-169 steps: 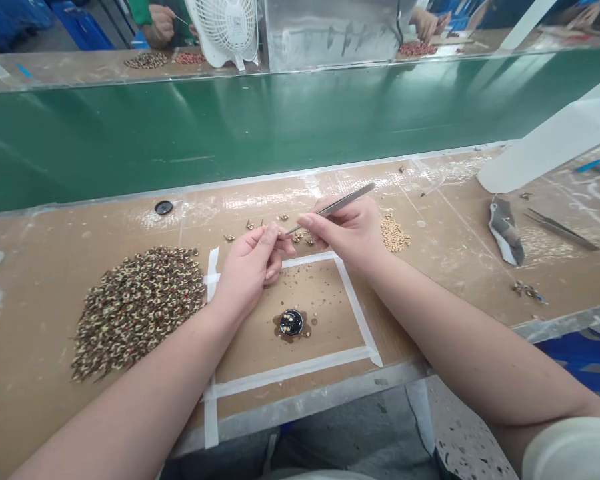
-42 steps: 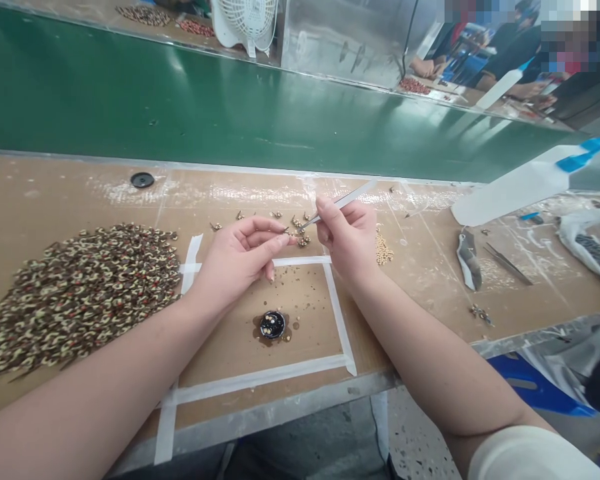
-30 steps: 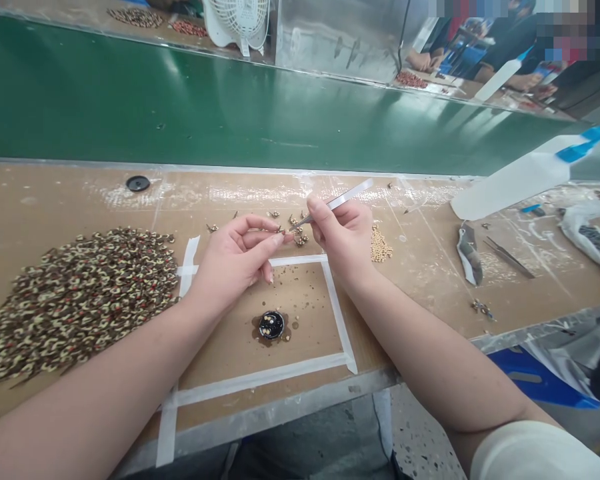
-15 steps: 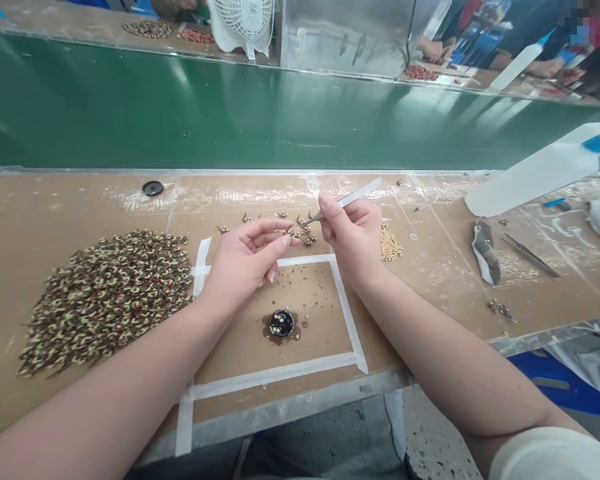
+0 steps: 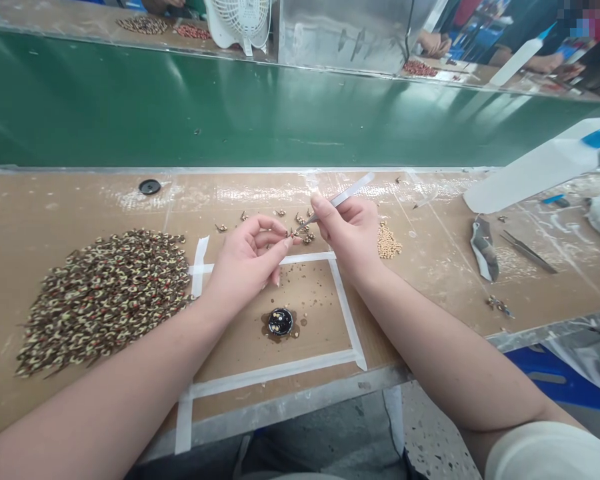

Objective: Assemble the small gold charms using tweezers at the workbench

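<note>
Between thumb and fingertips, my left hand [image 5: 253,257] pinches a small dark piece [image 5: 289,234], too small to name exactly. My right hand [image 5: 353,233] is closed on metal tweezers [image 5: 347,191], whose tips point left and meet the piece at my left fingertips. Several small brown-and-cream pieces [image 5: 307,237] lie on the table just behind the fingers. Nearer me, inside a white tape frame [image 5: 275,372], sits a small round dish [image 5: 281,322] of dark liquid with a few pale beads in it. To the right of my right hand is a heap of pale beads [image 5: 389,241].
A large pile of brown, cream and red pieces [image 5: 105,297] lies at left. A black lid [image 5: 149,187] is behind it. On the right are a white bottle [image 5: 535,173], a second pair of tweezers [image 5: 529,252] and a grey object [image 5: 484,250]. A green partition [image 5: 280,117] runs along the back.
My left fingertips have shifted slightly, and the tweezer tips are now closer to the small piece. The whole view has drifted a little. Both hands keep their grips.
</note>
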### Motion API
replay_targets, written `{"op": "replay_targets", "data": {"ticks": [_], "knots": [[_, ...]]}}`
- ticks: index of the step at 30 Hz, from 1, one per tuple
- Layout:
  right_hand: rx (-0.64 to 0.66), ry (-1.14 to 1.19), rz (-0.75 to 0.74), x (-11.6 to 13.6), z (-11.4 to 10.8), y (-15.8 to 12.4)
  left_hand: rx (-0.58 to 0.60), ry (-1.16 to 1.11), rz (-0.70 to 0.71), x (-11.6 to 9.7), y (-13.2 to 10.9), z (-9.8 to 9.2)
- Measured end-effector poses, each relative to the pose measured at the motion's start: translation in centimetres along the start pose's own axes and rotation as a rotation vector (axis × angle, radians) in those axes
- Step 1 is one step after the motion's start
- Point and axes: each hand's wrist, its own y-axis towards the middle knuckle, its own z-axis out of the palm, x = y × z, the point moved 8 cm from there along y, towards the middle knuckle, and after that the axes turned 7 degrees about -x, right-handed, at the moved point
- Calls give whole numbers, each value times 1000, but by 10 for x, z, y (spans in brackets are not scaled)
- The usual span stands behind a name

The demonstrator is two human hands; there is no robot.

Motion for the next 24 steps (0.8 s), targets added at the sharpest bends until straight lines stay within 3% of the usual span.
{"op": "replay_targets", "data": {"ticks": [24], "knots": [[21,-21,10,1,1,0,13,26,-15,0,0,2]]}}
